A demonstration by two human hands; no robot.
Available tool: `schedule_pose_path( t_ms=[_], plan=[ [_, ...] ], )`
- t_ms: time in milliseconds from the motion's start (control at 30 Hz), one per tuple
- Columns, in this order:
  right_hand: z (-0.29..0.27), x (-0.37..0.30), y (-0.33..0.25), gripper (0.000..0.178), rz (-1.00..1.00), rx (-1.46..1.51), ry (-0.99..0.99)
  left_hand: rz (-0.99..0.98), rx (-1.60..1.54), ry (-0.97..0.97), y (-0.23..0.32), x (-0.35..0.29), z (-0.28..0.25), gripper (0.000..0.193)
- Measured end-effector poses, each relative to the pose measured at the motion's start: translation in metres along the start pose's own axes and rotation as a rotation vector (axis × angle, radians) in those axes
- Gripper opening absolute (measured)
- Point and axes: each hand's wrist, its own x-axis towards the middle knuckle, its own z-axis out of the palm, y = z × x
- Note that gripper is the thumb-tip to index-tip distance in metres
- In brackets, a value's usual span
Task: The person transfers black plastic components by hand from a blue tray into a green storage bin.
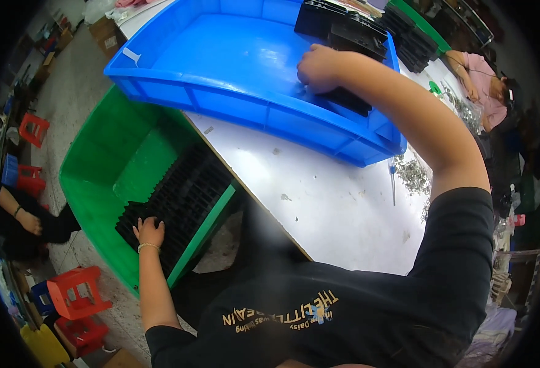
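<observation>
Inside the large blue tray [221,92], my right hand [319,69] is closed, fingers curled down at the left end of a black plastic part [351,102]. Whether the fingers grip that part is hidden by the hand. More black plastic parts [337,27] stand at the tray's right end, beyond my wrist. My left hand [150,233] rests with fingers spread on a stack of ribbed black parts [187,190], packed in rows in a deep green bin [86,165]. It touches the stack's near left side.
The blue tray sits on a white table [264,165] whose edge runs beside the green bin. Small metal pieces [412,175] and a thin screwdriver-like tool [393,184] lie at the right. Red stools [77,291] stand on the left floor. Another person [485,86] works at far right; another's hand [29,222] shows left.
</observation>
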Motion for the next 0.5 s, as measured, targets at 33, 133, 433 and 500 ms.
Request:
schedule_pose_path(
  t_ms=[33,133,433,500],
  plan=[
    [0.002,0.005,-0.007,0.023,-0.032,-0.057,-0.002,-0.004,-0.003,-0.002,0.0,0.001,0.0,0.04],
    [0.008,0.003,-0.007,0.022,-0.056,-0.175,-0.056,-0.006,-0.021,-0.02,0.004,0.001,0.002,0.04],
    [0.01,0.03,-0.015,0.013,-0.226,-0.39,0.185,-0.04,0.048,-0.008,-0.021,-0.008,-0.009,0.046],
    [0.053,0.052,0.0,0.006,-0.27,-0.29,0.319,-0.068,0.087,0.027,-0.01,-0.019,-0.016,0.044]
  ],
)
